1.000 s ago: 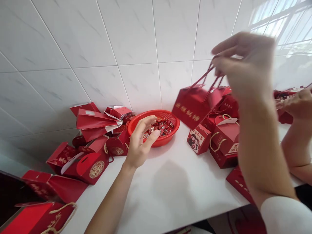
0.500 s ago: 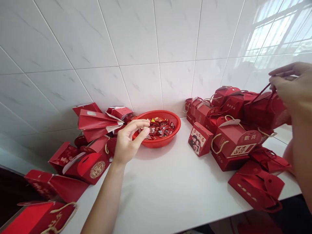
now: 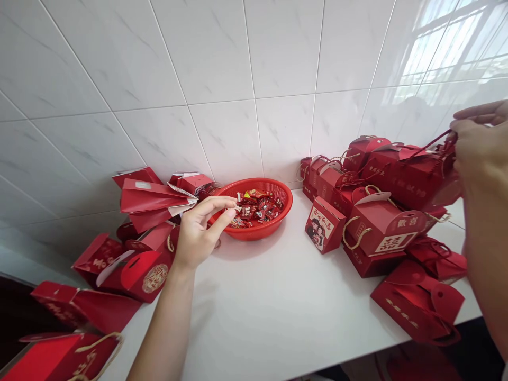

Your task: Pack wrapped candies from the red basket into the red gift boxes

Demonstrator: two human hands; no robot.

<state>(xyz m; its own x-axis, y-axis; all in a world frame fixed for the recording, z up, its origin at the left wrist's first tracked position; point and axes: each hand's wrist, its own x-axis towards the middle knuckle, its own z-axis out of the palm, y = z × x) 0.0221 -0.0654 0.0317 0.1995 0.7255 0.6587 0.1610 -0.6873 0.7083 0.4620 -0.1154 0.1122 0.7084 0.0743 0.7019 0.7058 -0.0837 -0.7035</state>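
My left hand [image 3: 200,230] hangs over the left rim of a red plastic basket [image 3: 254,233]. Its thumb and fingers curve toward each other with a gap between them, and I see nothing held. Wrapped candies [image 3: 260,205] in mostly red wrappers lie inside the basket. At the far right, my right hand [image 3: 482,132] pinches the dark red cord handle [image 3: 432,142] of a red gift box [image 3: 420,180]. That box sits among the other boxes at the back right; my wrist and forearm hide part of it.
Closed red gift boxes [image 3: 387,219] crowd the right side of the white table [image 3: 254,312]. A small box with a printed couple [image 3: 323,225] stands left of them. Along the left lie more red boxes [image 3: 138,275], some folded flat or part open. A tiled wall [image 3: 222,132] rises behind.
My left hand has shifted slightly left, away from the basket's middle. My right hand has moved a little right, with the cord still in its fingers. The camera view has turned slightly.
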